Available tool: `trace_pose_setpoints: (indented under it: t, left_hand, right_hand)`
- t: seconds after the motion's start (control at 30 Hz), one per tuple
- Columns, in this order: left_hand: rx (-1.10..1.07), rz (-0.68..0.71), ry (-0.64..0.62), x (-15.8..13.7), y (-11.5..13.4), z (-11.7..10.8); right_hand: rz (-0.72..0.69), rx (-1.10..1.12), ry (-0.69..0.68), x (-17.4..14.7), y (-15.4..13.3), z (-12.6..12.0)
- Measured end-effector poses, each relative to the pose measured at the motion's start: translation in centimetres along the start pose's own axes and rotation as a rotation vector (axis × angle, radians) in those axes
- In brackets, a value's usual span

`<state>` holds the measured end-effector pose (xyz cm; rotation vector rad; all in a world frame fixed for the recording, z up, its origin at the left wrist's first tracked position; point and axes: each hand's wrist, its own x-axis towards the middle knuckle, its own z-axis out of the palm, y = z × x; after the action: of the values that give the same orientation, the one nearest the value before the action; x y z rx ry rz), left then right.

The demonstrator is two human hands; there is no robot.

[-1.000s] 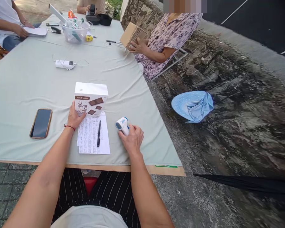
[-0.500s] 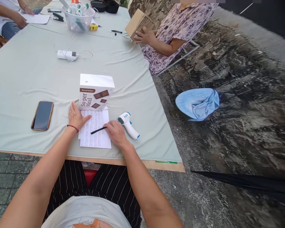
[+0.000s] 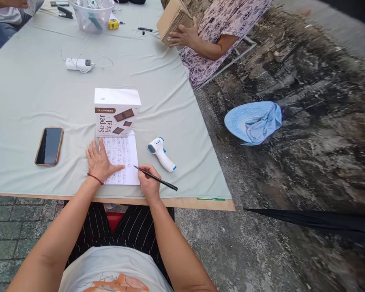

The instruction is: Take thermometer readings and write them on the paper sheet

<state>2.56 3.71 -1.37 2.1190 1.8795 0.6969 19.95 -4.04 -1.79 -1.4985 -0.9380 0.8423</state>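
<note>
Head view: outdoors, pale cloth over desk (image 3: 33, 89), looking fwd & down.
co-worker (image 3: 4, 18): far L, mostly cut off by frame, white top, jeans.
phone (image 3: 49, 146): flat on desk, dark screen up, brown case, well L of sheet (image 3: 127, 156).
stapler-like item (image 3: 65, 12): black, far side, just L of clear tub (image 3: 82, 20).
white gadget (image 3: 74, 64): mid-desk, w/ thin white cable looped over, small dark panel at R end.
clear tub: far side, assorted items inside, top cut off.
L grip (image 3: 99, 163): palm down on sheet, fingers spread apart, thumb stretched R; red wristband (image 3: 95, 178).
tape measure (image 3: 113, 24): yellow, just R of tub.
box (image 3: 118, 115): white, upright at far end of sheet, "NutriMotion" + "Su-per Meal" on front; just beyond L grip, contact w/ fingertips can't tell.
sheet: flat nr desk's near edge, dense rows of dark marks, partly under L grip.
R grip (image 3: 149, 182): clamped on pen (image 3: 167, 183), thumb & fingers together, at sheet's R edge.
pen: black, slanted, thin end L over sheet, other end out past R grip; touching paper or not, can't tell.
thermometer gun (image 3: 162, 154): white/blue, lying on desk, beyond R grip & slightly R.
carton (image 3: 173, 20): brown, at desk's R edge, held by 2nd person (image 3: 231, 20) in floral top.
hat (image 3: 252, 121): blue, off desk, far R.
</note>
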Motion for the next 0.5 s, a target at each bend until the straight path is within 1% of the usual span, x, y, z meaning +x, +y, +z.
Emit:
trace_pose_setpoints:
  t: [0.13,0.3,0.5]
  left_hand:
    - [-0.015,0.005,0.007,-0.1,0.0,0.0]
    - [0.018,0.004,-0.033,-0.2,0.4,-0.3]
    - [0.107,-0.022,-0.082,-0.3,1.2,-1.0]
  right_hand:
    - [0.019,-0.059,-0.033,0.6,-0.2,0.3]
    - [-0.069,-0.096,-0.056,0.5,-0.1,0.6]
    - [-0.126,-0.124,-0.092,0.3,0.3,0.6]
